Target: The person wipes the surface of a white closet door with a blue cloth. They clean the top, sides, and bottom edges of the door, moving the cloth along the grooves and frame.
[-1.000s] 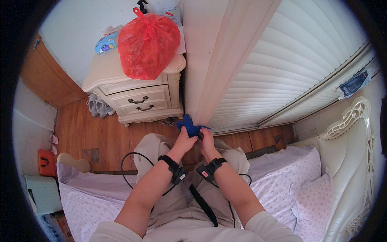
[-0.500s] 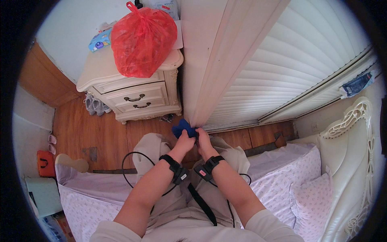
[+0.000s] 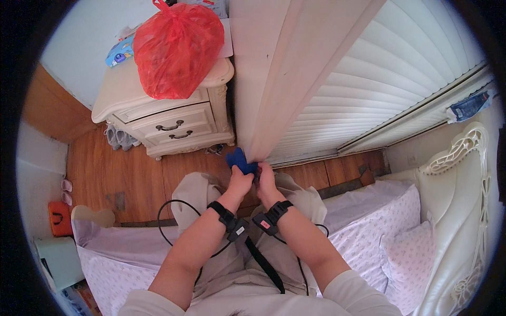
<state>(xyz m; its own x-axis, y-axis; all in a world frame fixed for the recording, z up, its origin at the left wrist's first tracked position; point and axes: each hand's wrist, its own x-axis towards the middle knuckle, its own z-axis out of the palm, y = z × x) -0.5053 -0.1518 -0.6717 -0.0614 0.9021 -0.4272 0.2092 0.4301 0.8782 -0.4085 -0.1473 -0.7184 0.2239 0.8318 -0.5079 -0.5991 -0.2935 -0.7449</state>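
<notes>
A small dark-blue piece (image 3: 240, 159), soft-looking like folded cloth, is held out in front of my knees; its exact kind I cannot make out. My left hand (image 3: 241, 183) is closed on its lower edge, the thumb lying on top. Close beside it, my right hand (image 3: 266, 181) pinches the piece's right-hand end, with its fingertips partly hidden. Both wrists carry black straps with small dark boxes and cables. The hands are between my knees in beige trousers (image 3: 197, 192), near the foot of a white wall corner (image 3: 256, 150).
Ahead on the left, a cream nightstand (image 3: 174, 126) bears a full red plastic bag (image 3: 179, 52) and a blue packet (image 3: 120, 51). Grey shoes (image 3: 121, 138) stand beside it on the wooden floor (image 3: 142, 174). A louvred white door (image 3: 337, 116) is at right. Beneath me is a bed (image 3: 363, 231) with a pillow (image 3: 408, 253).
The blue piece has tilted up and spread a little more above my left hand. My view has shifted slightly, so the nightstand and red bag appear farther left and up.
</notes>
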